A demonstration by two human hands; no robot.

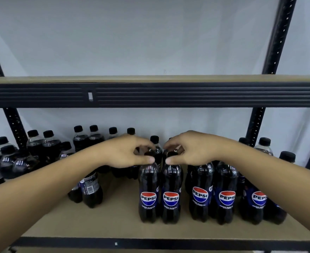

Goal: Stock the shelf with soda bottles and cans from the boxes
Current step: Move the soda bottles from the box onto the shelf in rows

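Two dark Pepsi Zero Sugar bottles stand side by side on the tan shelf board (114,221), labels facing me. My left hand (126,152) pinches the cap of the left bottle (148,194) from above. My right hand (189,149) pinches the cap of the right bottle (171,194) the same way. Both bottles are upright with their bases on the board. My fingers hide both caps.
More Pepsi bottles (225,196) stand in rows to the right and others crowd the back left (35,147). A black beam (168,94) of the upper shelf crosses above my hands. Black uprights (271,57) frame the sides. Bare board lies in front of the left-hand bottles.
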